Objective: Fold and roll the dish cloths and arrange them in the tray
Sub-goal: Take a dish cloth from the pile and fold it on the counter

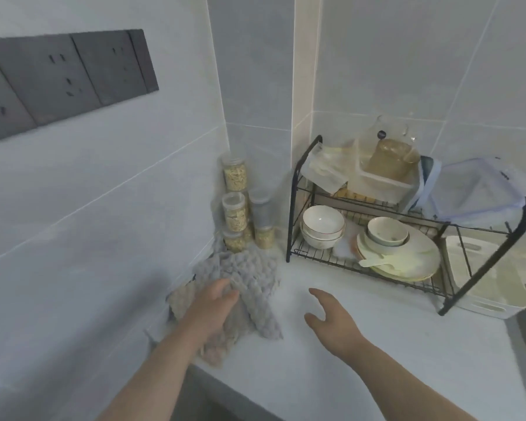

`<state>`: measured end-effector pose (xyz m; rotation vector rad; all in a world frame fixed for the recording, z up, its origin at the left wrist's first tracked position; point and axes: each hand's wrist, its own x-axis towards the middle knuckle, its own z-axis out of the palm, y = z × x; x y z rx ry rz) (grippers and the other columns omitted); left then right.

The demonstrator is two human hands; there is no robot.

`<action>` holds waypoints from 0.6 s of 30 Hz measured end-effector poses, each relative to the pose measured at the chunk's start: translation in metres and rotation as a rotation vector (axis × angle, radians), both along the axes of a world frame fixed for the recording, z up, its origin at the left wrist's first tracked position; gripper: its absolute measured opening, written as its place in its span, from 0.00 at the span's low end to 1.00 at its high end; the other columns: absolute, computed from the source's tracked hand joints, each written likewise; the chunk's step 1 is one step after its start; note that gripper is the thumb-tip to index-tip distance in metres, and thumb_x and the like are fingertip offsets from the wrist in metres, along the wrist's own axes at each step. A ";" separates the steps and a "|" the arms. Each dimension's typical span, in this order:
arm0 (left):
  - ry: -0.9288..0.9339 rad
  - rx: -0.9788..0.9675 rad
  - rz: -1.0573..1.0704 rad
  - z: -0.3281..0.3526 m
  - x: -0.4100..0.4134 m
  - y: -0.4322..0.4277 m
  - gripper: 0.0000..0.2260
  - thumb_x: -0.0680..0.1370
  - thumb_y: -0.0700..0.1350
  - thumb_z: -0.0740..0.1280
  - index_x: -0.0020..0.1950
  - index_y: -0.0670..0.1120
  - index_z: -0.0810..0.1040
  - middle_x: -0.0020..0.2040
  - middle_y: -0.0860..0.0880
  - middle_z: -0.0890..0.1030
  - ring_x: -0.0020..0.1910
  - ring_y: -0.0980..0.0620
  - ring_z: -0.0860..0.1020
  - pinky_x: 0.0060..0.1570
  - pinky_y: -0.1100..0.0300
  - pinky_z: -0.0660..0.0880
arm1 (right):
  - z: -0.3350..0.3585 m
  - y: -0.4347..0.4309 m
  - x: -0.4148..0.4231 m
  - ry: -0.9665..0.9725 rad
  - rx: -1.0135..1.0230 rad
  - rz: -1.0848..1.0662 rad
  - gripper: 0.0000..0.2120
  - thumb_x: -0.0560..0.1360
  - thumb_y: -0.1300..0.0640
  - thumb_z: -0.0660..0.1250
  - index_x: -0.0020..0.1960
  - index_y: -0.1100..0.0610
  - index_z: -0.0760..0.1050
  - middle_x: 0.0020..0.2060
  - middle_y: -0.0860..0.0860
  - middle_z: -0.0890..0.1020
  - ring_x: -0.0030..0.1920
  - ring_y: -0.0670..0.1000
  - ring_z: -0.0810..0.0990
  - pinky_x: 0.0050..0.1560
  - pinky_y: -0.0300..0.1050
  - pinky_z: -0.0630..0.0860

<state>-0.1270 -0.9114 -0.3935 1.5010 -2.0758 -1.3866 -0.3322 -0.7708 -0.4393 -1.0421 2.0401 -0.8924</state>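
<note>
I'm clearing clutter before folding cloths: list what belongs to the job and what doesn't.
Job: grey dish cloth, beige dish cloth, white tray, left hand gripping the grey cloth, right hand.
Lying about: dish rack, bowls, plates, jars, storage boxes, wall sockets.

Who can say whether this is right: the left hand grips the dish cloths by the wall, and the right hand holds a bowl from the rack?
One slip. The left hand grips the dish cloths by the wall, but the right hand holds nothing: it is open above the counter. The head view shows it.
</note>
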 end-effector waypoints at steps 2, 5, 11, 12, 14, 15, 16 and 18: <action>-0.045 -0.039 -0.050 -0.018 -0.014 -0.045 0.23 0.80 0.53 0.60 0.75 0.53 0.63 0.74 0.53 0.65 0.72 0.52 0.65 0.69 0.53 0.64 | -0.019 -0.041 0.003 0.011 0.056 -0.032 0.25 0.79 0.53 0.60 0.75 0.47 0.59 0.75 0.43 0.60 0.74 0.45 0.60 0.71 0.39 0.57; -0.109 -0.114 -0.116 -0.050 -0.034 -0.100 0.23 0.81 0.50 0.59 0.76 0.51 0.62 0.75 0.51 0.65 0.72 0.51 0.66 0.69 0.54 0.63 | -0.039 -0.100 0.008 -0.002 0.040 -0.085 0.24 0.81 0.51 0.58 0.75 0.48 0.59 0.73 0.44 0.63 0.73 0.46 0.62 0.68 0.35 0.57; -0.105 -0.275 -0.251 -0.110 -0.053 -0.147 0.17 0.81 0.41 0.59 0.70 0.47 0.70 0.67 0.48 0.74 0.63 0.52 0.73 0.54 0.67 0.63 | -0.080 -0.185 0.010 0.101 0.004 -0.093 0.19 0.79 0.51 0.60 0.69 0.50 0.67 0.59 0.49 0.78 0.59 0.52 0.76 0.48 0.29 0.73; -0.090 -0.307 -0.243 -0.117 -0.054 -0.150 0.17 0.80 0.40 0.60 0.69 0.47 0.71 0.67 0.49 0.74 0.62 0.53 0.74 0.53 0.68 0.63 | -0.091 -0.192 0.007 0.170 0.004 -0.092 0.15 0.78 0.51 0.62 0.64 0.51 0.70 0.53 0.50 0.80 0.55 0.53 0.77 0.52 0.39 0.75; -0.062 -0.368 -0.220 -0.129 -0.054 -0.158 0.19 0.79 0.40 0.63 0.70 0.48 0.70 0.67 0.50 0.72 0.60 0.57 0.73 0.54 0.69 0.64 | -0.105 -0.200 0.003 0.257 0.012 -0.107 0.05 0.76 0.55 0.63 0.51 0.52 0.72 0.44 0.50 0.77 0.48 0.54 0.76 0.52 0.47 0.75; -0.052 -0.390 -0.213 -0.134 -0.053 -0.161 0.22 0.78 0.42 0.65 0.72 0.49 0.68 0.67 0.51 0.71 0.61 0.57 0.72 0.56 0.68 0.65 | -0.110 -0.201 0.001 0.287 0.013 -0.101 0.02 0.75 0.57 0.63 0.48 0.53 0.73 0.43 0.50 0.76 0.48 0.54 0.75 0.52 0.46 0.75; -0.049 -0.398 -0.203 -0.138 -0.051 -0.164 0.24 0.77 0.43 0.67 0.73 0.51 0.66 0.67 0.52 0.71 0.61 0.58 0.72 0.57 0.67 0.66 | -0.114 -0.202 -0.002 0.309 -0.015 -0.094 0.04 0.76 0.58 0.64 0.49 0.53 0.77 0.43 0.50 0.76 0.49 0.53 0.75 0.52 0.43 0.74; -0.063 -0.388 -0.188 -0.140 -0.049 -0.165 0.29 0.76 0.47 0.68 0.75 0.53 0.61 0.60 0.53 0.74 0.55 0.58 0.74 0.54 0.65 0.70 | -0.118 -0.200 -0.007 0.318 -0.127 -0.106 0.10 0.75 0.60 0.67 0.54 0.52 0.82 0.44 0.46 0.77 0.49 0.49 0.75 0.51 0.32 0.69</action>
